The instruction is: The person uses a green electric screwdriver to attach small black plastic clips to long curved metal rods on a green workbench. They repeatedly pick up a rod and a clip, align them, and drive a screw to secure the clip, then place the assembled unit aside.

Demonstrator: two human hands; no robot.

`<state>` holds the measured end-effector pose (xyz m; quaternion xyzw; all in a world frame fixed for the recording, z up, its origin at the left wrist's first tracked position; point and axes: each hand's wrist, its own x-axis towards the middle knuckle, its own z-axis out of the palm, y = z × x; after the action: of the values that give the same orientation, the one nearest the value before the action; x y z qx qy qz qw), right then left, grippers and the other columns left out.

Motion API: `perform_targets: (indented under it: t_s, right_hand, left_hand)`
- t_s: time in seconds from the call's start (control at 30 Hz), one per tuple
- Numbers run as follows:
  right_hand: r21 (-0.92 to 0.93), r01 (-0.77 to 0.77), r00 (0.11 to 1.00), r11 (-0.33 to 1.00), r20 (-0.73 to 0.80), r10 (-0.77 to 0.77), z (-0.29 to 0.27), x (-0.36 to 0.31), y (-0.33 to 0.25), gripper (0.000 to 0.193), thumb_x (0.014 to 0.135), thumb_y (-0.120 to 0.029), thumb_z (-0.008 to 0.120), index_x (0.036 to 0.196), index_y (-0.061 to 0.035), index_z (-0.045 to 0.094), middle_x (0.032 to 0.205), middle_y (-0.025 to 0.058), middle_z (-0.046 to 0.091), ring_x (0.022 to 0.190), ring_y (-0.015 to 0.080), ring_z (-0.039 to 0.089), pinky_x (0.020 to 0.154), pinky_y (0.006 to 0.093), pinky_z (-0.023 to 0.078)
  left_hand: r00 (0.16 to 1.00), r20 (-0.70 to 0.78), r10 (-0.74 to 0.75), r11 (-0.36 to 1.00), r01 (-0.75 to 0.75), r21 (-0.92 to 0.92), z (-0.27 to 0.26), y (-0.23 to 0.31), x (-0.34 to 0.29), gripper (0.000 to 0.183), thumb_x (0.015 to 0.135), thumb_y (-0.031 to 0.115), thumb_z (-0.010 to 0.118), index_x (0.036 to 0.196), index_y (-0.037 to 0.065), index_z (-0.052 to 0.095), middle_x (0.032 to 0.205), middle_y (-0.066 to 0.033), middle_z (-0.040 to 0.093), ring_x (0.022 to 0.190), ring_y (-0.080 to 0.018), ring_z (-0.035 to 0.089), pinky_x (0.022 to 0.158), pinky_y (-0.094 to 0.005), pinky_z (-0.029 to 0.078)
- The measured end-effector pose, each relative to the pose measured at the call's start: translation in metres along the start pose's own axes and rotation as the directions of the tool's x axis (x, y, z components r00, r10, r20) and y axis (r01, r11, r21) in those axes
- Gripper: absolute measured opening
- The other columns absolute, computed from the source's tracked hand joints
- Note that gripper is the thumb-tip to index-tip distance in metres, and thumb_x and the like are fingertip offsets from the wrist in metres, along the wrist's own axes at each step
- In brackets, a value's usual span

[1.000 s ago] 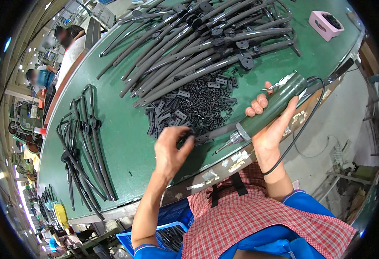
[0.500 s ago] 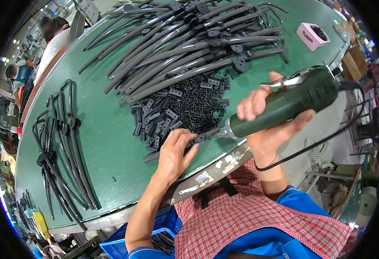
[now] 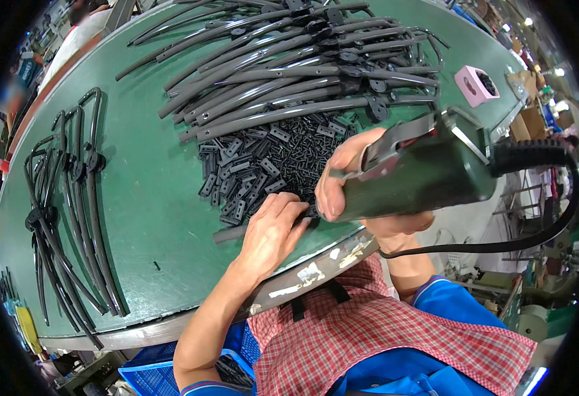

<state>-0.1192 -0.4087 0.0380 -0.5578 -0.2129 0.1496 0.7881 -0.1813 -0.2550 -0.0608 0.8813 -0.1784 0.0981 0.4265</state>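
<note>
My right hand [image 3: 352, 175] grips a dark green electric screwdriver [image 3: 415, 175] with a black cable [image 3: 540, 231], its tip pointing down-left toward my left hand. My left hand [image 3: 273, 231] presses on a grey plastic arm [image 3: 230, 232] lying at the near edge of the green table [image 3: 151, 191]; the fingers cover the spot where the tool tip meets the part. Just beyond lies a heap of small black clips [image 3: 263, 165].
A large pile of grey curved arms [image 3: 283, 72] fills the far side. Black assembled arms [image 3: 65, 218] lie at the left. A pink box [image 3: 477, 84] sits at the far right. A blue crate [image 3: 151, 373] stands below the table edge. Another person [image 3: 71, 33] stands far left.
My right hand picked up the green screwdriver from the table and brought it close to my left hand. My left hand stayed on the grey arm.
</note>
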Motion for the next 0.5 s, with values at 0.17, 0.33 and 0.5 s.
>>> perform_targets:
  t_s: [0.17, 0.33, 0.5]
  right_hand:
    - [0.028, -0.029, 0.977, 0.999, 0.211, 0.023, -0.004, 0.011, 0.001, 0.092, 0.066, -0.075, 0.061, 0.104, 0.0089, 0.051, 0.064, 0.0128, 0.057, 0.056, 0.0227, 0.058, 0.052, 0.0326, 0.048]
    - [0.337, 0.181, 0.983, 0.924, -0.034, -0.18, -0.031, 0.02, 0.021, 0.096, 0.072, -0.087, 0.04, 0.114, -0.0007, 0.049, 0.06, 0.0028, 0.05, 0.051, 0.0168, 0.05, 0.051, 0.0322, 0.043]
    - [0.092, 0.374, 0.884, 0.923, -0.336, -0.325, -0.041, 0.01, 0.045, 0.086, 0.079, -0.074, 0.051, 0.123, 0.0, 0.043, 0.07, 0.0034, 0.051, 0.062, 0.0139, 0.054, 0.056, 0.0273, 0.046]
  left_hand:
    - [0.999, -0.032, 0.016, 1.0, -0.016, 0.007, 0.0, -0.001, -0.002, 0.02, 0.079, 0.009, 0.065, 0.098, 0.001, 0.061, 0.1, -0.0123, 0.058, 0.092, -0.0305, 0.056, 0.081, -0.0395, 0.048]
    - [0.999, -0.029, 0.03, 0.999, -0.03, 0.011, 0.001, -0.001, 0.0, 0.023, 0.078, 0.008, 0.068, 0.097, 0.0, 0.06, 0.099, -0.0133, 0.059, 0.092, -0.031, 0.058, 0.081, -0.0387, 0.048]
    - [1.0, 0.007, -0.027, 1.0, 0.027, 0.01, 0.0, 0.001, 0.002, 0.027, 0.077, 0.009, 0.069, 0.101, 0.0, 0.06, 0.097, -0.0136, 0.059, 0.091, -0.0292, 0.059, 0.081, -0.0363, 0.048]
